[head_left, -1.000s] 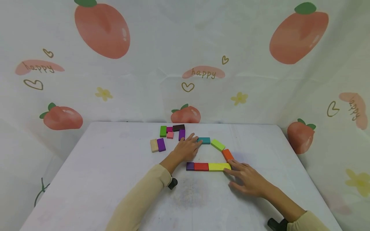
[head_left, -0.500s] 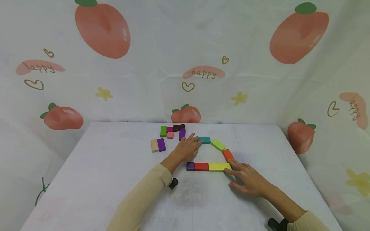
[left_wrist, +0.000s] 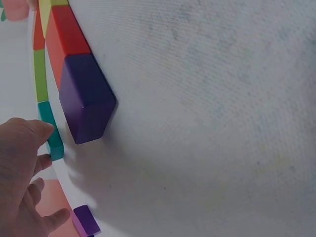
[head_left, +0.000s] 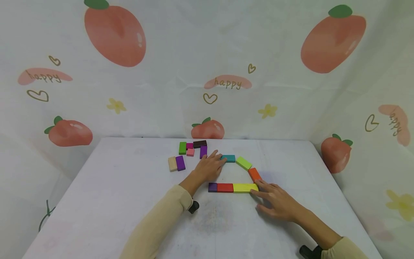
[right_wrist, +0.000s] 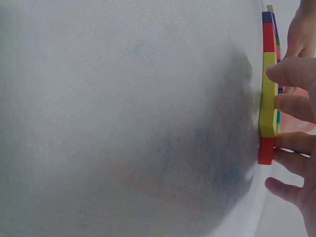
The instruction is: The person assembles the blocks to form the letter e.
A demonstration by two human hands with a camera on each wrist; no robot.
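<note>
A teal block (head_left: 229,158) lies beyond an orange block (head_left: 254,174) and a long yellow block (head_left: 242,188).

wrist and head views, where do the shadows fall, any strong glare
Left wrist: soft shadow on the table below the dark purple block; right wrist: broad, soft-edged shadow left of the yellow block; head: fainter shadow below the right hand; no strong glare in any view.

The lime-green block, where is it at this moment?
In the head view, the lime-green block lies right of centre, slanted, between the teal block and the orange block.
</note>
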